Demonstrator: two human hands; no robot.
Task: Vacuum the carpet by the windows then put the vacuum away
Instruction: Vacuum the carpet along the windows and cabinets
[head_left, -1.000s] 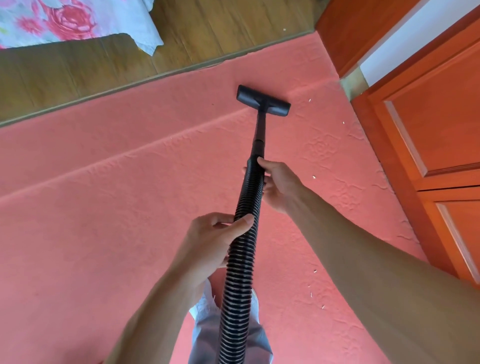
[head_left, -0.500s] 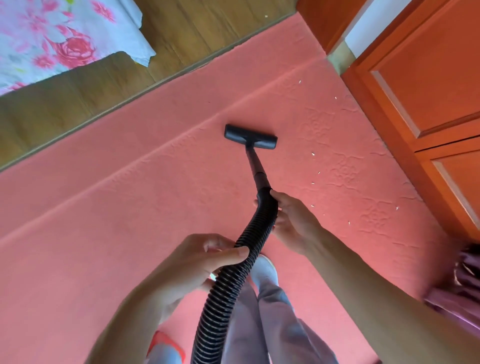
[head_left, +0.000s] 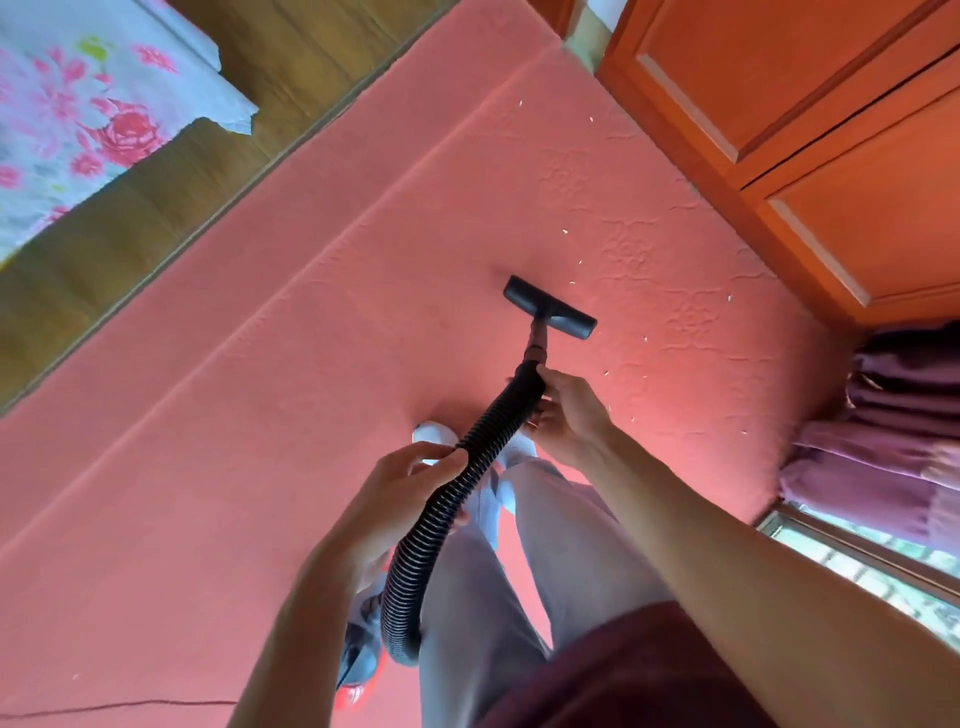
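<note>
A black vacuum nozzle head (head_left: 550, 307) rests flat on the salmon-red carpet (head_left: 260, 415). Its short wand joins a black ribbed hose (head_left: 441, 509) that curves down toward a grey and red vacuum body (head_left: 358, 654) near my legs. My right hand (head_left: 566, 410) grips the hose's top end just behind the wand. My left hand (head_left: 400, 493) is closed around the hose lower down. Small white crumbs (head_left: 571, 283) lie scattered on the carpet to the right of the nozzle.
An orange wooden cabinet (head_left: 831, 156) borders the carpet at the upper right. A purple curtain (head_left: 893, 441) and a window (head_left: 883, 571) are at the right. Wood floor (head_left: 156, 234) and a floral bedsheet (head_left: 78, 114) lie at the upper left. A thin black cord (head_left: 104, 706) crosses the carpet at lower left.
The nozzle has been pulled back toward my feet, away from the carpet's far edge. My view has swung right, bringing the curtain and window into sight. Both hands stay on the hose.
</note>
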